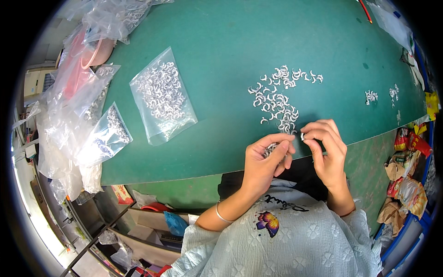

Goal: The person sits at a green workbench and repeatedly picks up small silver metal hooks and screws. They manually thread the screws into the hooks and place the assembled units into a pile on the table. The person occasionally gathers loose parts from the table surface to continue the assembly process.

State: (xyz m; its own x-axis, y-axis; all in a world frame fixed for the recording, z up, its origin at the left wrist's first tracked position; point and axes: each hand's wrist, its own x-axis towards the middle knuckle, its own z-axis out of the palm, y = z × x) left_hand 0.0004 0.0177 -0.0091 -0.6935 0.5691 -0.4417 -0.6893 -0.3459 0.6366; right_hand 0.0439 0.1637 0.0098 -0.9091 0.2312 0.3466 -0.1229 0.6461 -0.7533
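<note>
"Shiny silver crescent-shaped pieces (278, 98): where, and how do the fingers stand?"

"I see them strewn loose on the smooth green tabletop (221, 138), just beyond the left hand (259, 162). That one curls around a clump (270, 150); the right hand (330, 152) pinches a small silvery piece (302, 136)."

"Edges, room?"

"Near edge runs beneath the hands. Open green between pieces and clear, glossy plastic bag (161, 131), leftward."
</note>
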